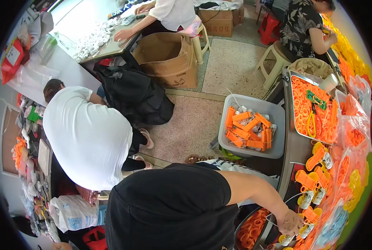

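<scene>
My left arm reaches out to the right from a black sleeve. My left hand (290,223) is low over the bench among orange plastic casings (306,180) with yellow parts and silvery-white pieces. Its fingers curl downward and are partly hidden, so what they pinch cannot be made out. A thin white cord (273,221) runs beside the hand. Just left of it, a dark tub (241,227) holds orange rings. My right hand does not show.
Left of the bench stands a grey bin (281,137) of orange casings. A metal tray (293,118) holds orange rings and yellow-handled pliers (311,124). Plastic bags (352,133) line the right. A person in white (86,133) bends at left; others sit farther back near a cardboard box (177,75).
</scene>
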The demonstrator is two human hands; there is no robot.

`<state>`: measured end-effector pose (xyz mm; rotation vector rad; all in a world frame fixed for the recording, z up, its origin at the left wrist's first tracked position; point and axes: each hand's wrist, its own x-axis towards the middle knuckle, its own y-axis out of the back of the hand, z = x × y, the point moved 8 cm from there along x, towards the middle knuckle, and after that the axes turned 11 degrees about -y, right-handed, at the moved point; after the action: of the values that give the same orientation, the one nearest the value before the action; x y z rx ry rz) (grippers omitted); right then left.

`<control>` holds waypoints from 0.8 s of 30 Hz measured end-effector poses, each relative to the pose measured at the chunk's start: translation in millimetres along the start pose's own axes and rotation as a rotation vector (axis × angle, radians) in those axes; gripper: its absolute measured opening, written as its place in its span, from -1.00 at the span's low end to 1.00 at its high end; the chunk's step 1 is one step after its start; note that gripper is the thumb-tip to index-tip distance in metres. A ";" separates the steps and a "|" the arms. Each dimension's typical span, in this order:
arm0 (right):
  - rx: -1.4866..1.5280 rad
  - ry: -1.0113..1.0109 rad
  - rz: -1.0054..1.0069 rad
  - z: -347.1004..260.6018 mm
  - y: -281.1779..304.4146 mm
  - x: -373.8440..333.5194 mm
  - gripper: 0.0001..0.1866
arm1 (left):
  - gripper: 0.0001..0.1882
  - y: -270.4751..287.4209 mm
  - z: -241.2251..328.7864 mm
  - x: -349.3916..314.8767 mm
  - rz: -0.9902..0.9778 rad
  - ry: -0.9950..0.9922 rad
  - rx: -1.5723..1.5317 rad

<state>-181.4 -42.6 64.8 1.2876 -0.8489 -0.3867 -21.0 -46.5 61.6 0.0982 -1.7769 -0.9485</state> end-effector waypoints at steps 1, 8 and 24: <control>0.081 -0.022 0.010 -9.2 9.3 3.6 -0.79 | -0.78 -1.8 -2.8 0.9 0.000 -0.003 0.018; 0.478 -0.051 0.132 -27.2 18.1 -5.3 -0.80 | -0.77 18.0 1.8 -6.4 -0.003 0.002 0.035; 0.284 -0.247 0.198 -37.0 30.0 -4.1 -0.89 | -0.88 99.4 -3.5 -1.6 0.223 0.499 0.013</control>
<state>-162.8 -6.6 90.2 1.4179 -1.2656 -0.2766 18.7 19.9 124.1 0.1297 -1.3012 -0.6789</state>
